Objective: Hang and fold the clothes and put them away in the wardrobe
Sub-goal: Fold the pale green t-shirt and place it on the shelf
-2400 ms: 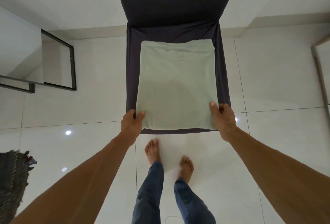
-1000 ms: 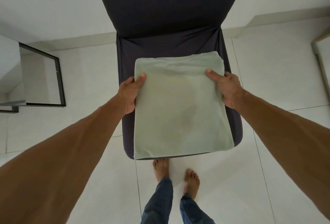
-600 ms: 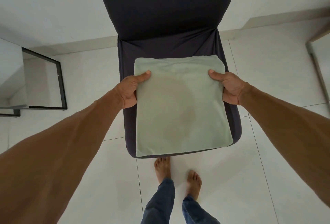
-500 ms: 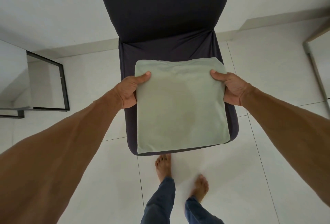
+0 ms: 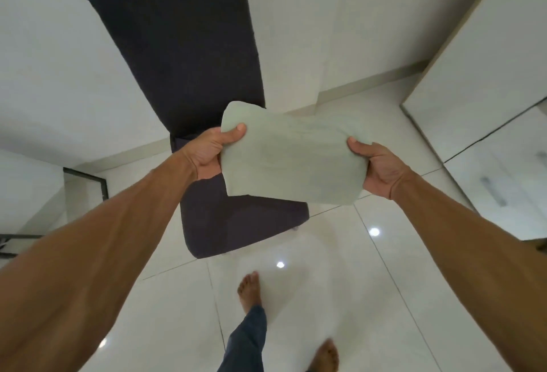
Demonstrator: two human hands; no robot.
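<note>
Holding the folded pale-green garment [image 5: 291, 161] in the air above the dark chair [image 5: 183, 54] seat, the left hand [image 5: 207, 152] and right hand [image 5: 376, 167] each pinch a side edge, thumb on top. It looks light, soft and floppy, so gripping both sides should keep the folds. White cabinet doors [image 5: 488, 81] at the right stand closed, hiding any contents.
</note>
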